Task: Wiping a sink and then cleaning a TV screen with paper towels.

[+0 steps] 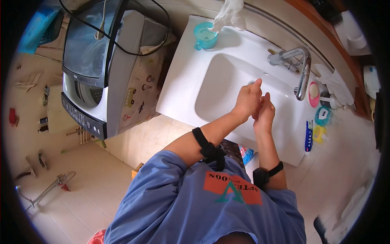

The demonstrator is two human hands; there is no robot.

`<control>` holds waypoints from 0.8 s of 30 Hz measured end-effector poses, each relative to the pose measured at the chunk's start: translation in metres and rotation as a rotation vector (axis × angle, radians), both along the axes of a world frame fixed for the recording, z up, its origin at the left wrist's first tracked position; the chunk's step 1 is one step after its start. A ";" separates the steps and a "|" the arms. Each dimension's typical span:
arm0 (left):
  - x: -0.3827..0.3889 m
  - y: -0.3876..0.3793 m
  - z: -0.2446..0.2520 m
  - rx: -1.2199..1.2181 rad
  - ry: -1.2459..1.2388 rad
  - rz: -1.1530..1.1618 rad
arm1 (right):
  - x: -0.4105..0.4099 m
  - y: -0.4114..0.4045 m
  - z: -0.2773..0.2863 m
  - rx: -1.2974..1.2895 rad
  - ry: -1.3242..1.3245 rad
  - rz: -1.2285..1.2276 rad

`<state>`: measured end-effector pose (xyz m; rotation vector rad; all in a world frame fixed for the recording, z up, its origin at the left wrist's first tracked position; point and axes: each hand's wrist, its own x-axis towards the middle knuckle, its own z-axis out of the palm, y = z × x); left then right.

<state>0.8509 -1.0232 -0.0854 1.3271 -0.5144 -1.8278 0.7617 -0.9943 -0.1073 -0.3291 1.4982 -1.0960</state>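
Note:
My left hand (248, 100) and my right hand (264, 115) are close together over the front part of the white washbasin (213, 88) and seem to touch. The left thumb points up towards the back. No object shows between them; the palms and several fingers are hidden. Both wrists look wet. Behind and to the right of the hands, a chrome faucet (303, 73) curves over the counter, and no running water can be made out. On the right, a pink soap dish (313, 102) holds a pale bar of soap (313, 91).
A turquoise cup (206, 36) stands at the back left beside a hanging white cloth (229, 15). A toothpaste tube (308, 135), a yellow bottle (319, 134) and a blue container (323, 116) line the right side. A washing machine (118, 79) is on the left, with a black cable above.

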 end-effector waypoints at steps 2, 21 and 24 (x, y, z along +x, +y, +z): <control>0.001 0.002 -0.006 -0.180 -0.115 -0.036 | -0.005 0.002 -0.011 -0.015 -0.051 -0.005; 0.053 0.017 -0.018 -0.804 -0.564 -0.210 | -0.029 -0.012 0.005 -0.177 -0.500 -0.060; 0.095 0.020 -0.039 -0.685 -0.646 -0.196 | -0.036 -0.015 0.008 -0.185 -0.466 0.018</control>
